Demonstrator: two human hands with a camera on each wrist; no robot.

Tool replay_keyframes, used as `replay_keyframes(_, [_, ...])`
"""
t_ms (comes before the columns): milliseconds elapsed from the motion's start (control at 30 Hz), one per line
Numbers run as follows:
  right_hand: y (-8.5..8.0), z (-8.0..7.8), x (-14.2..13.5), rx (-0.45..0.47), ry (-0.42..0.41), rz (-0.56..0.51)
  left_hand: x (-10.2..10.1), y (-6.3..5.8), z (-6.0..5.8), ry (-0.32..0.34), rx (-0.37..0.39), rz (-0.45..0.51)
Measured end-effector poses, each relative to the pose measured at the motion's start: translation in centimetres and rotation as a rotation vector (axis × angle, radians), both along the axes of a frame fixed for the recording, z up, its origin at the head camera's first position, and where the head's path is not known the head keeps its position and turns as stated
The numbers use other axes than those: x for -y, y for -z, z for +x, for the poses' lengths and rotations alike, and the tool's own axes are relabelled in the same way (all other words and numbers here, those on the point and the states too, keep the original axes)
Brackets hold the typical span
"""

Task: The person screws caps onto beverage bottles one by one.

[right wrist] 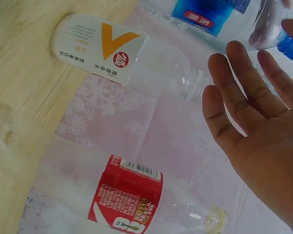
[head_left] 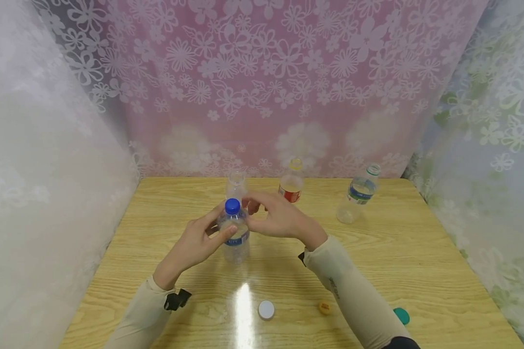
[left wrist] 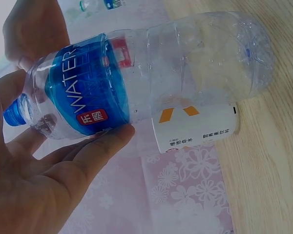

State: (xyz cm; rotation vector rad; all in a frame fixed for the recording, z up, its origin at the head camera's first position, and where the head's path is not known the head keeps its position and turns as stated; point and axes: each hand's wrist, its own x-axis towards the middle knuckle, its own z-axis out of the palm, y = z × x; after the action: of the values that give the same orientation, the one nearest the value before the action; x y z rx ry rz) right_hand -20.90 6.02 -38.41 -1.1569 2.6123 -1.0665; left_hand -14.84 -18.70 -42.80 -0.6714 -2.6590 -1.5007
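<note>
Water bottle (left wrist: 151,73) in clear glossy plastic, screw cap (head_left: 232,206) in smooth plastic — tabletop (head_left: 419,261) shiny wood-grain, sleeves (head_left: 353,286) matt cloth

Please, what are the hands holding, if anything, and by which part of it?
The blue-capped bottle, by its upper, labelled part, in the left hand. The right hand seems not to grip it.

The capped bottle (head_left: 237,249) is between my left hand (head_left: 201,240) and right hand (head_left: 278,216). Behind it I see a second bottle (head_left: 236,187); to the right, a third bottle (head_left: 290,190), then a fourth bottle (head_left: 359,194). Three caps (head_left: 266,310) lie in front on the table (head_left: 218,320).
</note>
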Motion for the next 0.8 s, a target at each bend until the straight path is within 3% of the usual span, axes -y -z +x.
replay_keyframes(167, [0.4, 0.5, -0.2, 0.005, 0.007, 0.008, 0.1, 0.0, 0.0, -0.007, -0.006, -0.001])
replay_keyframes(400, [1.5, 1.2, 0.2, -0.167, 0.042, 0.111, 0.1, -0.3, 0.1, -0.003, -0.003, -0.003])
replay_keyframes(800, [1.5, 1.1, 1.5, -0.236, 0.001, 0.074, 1.5, -0.6, 0.0, -0.002, 0.000, -0.017])
